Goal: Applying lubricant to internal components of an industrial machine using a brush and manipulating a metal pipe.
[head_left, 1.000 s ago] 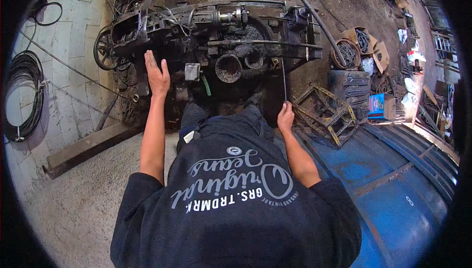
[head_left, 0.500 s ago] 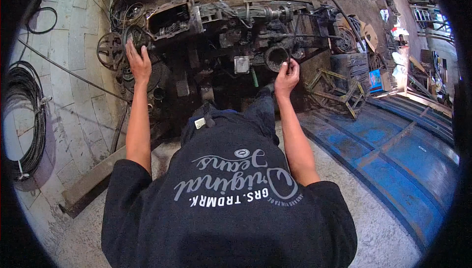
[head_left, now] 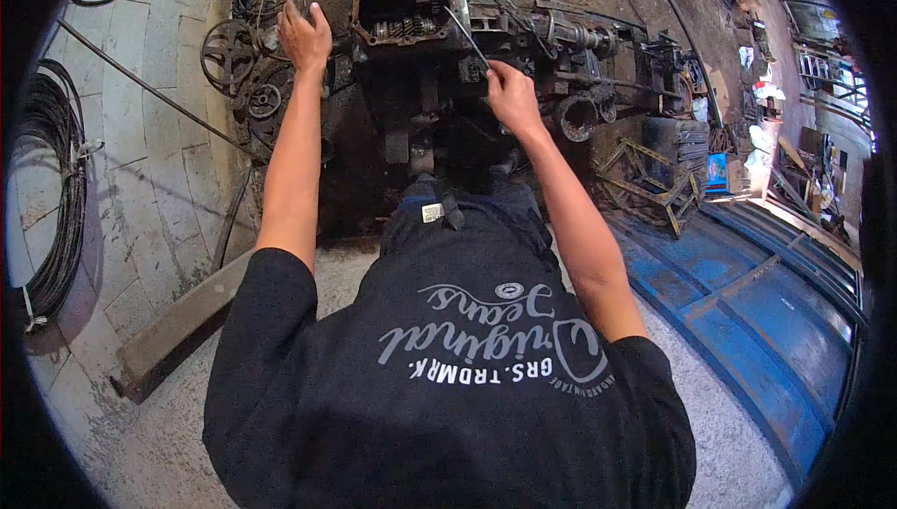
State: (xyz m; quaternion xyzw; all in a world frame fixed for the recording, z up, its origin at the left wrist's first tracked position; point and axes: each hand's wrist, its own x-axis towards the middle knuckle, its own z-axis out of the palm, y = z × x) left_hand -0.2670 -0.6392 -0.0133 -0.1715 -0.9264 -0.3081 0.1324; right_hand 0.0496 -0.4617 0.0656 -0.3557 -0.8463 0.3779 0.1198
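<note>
A thin metal rod (head_left: 467, 35) is pinched in my right hand (head_left: 513, 96), slanting up and left. Its far tip is at the right rim of an open gearbox housing (head_left: 358, 16); I cannot tell whether they touch. Toothed gears (head_left: 411, 27) show inside the box. Just left of the housing is my left hand (head_left: 304, 39), raised with thumb and fingers apart and nothing in it. Beneath and beside that hand are dark pulley wheels (head_left: 264, 98).
Greasy machine parts run rightward from the gearbox, among them a round open flange (head_left: 576, 119). A yellowish metal frame (head_left: 645, 177) and blue metal panels (head_left: 747, 294) are at right. Coiled black cable (head_left: 51, 182) lies left, near a long beam (head_left: 177, 332).
My right hand has moved up and left from the round flange to the gearbox, with the thin rod now plainly visible. My left hand has risen off the wheels. The whole view has shifted.
</note>
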